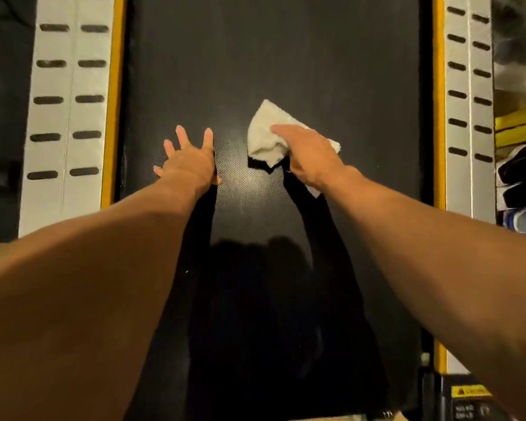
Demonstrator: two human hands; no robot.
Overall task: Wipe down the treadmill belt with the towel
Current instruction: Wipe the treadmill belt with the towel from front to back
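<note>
The left hand point(189, 159) lies flat on the treadmill belt point(271, 62), palm down, with its fingers spread apart and straight; it holds nothing. The right hand point(312, 156) lies on top of the towel point(263, 138) and presses it to the belt. One finger reaches forward over the cloth, but the thumb and the other fingers are hidden, so I cannot tell if they curl around the towel or only push on it. The two hands are apart, with a bare part of the belt between them, and both forearms come in from the lower corners.

The belt is black, has a fine dotted texture, and fills the middle of the view. A bright reflection sits on it between the hands, and the arms throw dark shadows on it toward the near end.

On each side of the belt runs a pale side rail point(67, 117) with two rows of dark slots, and the right rail point(468, 95) looks the same. A yellow strip point(113, 101) lies between each rail and the belt.

Outside the right rail are some shoes point(520, 174), dark and light ones, close together.

The towel is white, crumpled, and lies on the belt right of the middle.

At the lower right corner is a small yellow warning label point(469, 391); its text is too blurred to read.
</note>
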